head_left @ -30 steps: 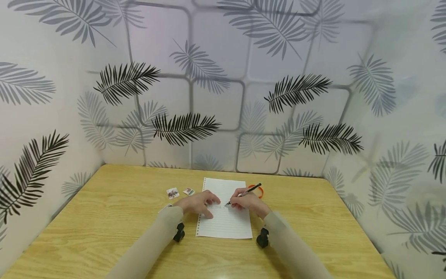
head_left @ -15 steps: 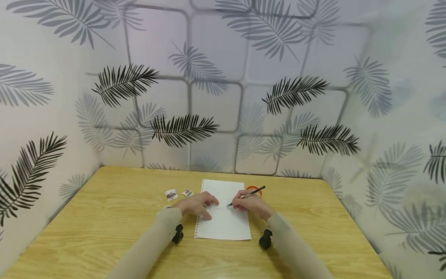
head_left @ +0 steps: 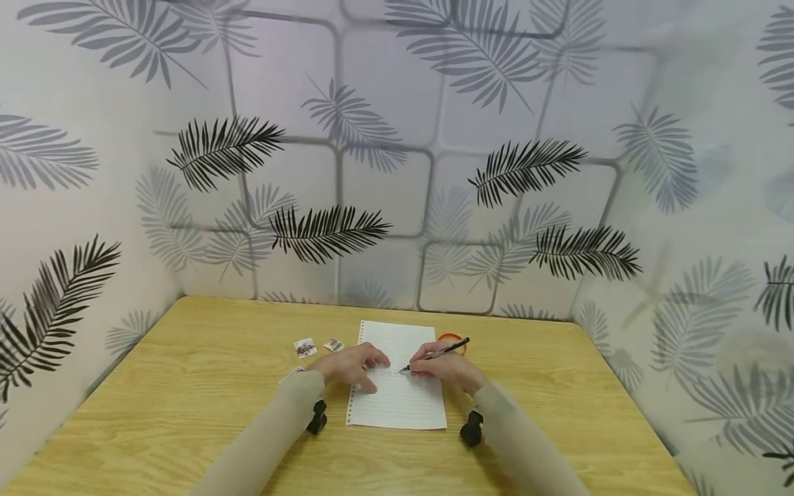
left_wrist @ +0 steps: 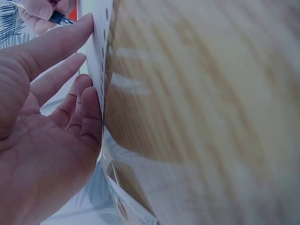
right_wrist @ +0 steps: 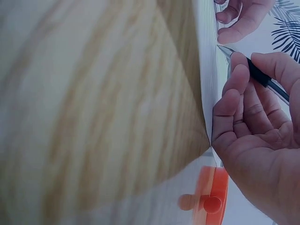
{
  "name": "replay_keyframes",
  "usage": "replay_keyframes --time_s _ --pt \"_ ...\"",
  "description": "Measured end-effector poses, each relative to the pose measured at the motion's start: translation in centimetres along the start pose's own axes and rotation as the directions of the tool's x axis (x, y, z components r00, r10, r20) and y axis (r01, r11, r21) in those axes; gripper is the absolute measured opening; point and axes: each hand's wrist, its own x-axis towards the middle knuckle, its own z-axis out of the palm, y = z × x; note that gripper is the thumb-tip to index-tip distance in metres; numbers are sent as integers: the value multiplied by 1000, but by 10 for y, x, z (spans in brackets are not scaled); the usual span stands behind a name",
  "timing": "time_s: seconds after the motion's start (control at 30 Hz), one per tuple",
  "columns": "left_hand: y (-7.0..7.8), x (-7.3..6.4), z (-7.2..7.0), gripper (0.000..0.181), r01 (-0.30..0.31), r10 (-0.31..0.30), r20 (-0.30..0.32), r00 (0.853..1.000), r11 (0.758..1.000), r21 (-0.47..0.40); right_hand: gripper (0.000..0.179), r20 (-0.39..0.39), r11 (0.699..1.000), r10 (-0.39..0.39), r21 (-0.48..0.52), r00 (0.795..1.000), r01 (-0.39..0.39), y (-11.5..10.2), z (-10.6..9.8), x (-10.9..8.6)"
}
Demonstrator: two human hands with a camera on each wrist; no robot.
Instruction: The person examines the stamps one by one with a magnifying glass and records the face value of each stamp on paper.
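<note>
- Pen [right_wrist: 258, 74], dark with a clear barrel, slants over the paper, its tip down at the sheet between the two hands.
- Right hand [head_left: 451, 368] pinches the pen near its tip between thumb and fingers; the side of the hand rests on the paper.
- Paper [head_left: 397, 410], white and lined, with holes along its left edge, lies flat on the table, with faint marks between the hands, too small to read.
- Left hand [head_left: 350, 365] rests on the paper's left side, its fingers loosely bent and apart from the thumb, holding nothing.
- Orange ring [right_wrist: 218, 192], with round knobs, sits just beside the paper's right edge, partly hidden by the right hand in the head view.
- Two small printed cards [head_left: 304, 347] lie left of the paper, near the left hand.
- Pale sleeves [head_left: 269, 427] cover both forearms above the wooden table [head_left: 186, 365]; leaf-patterned wall [head_left: 384, 186] stands behind.
</note>
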Motion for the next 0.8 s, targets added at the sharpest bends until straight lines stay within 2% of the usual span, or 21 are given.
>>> replay_keyframes --time_s 0.37,0.8 --pt "0 1 0 50 -8 8 -2 1000 1000 1 11 -37 1000 3 -8 999 -3 2 1 2" --pt "-1 1 1 51 -19 19 7 1000 1000 -17 11 4 1000 -1 -24 1000 1 1 1 0"
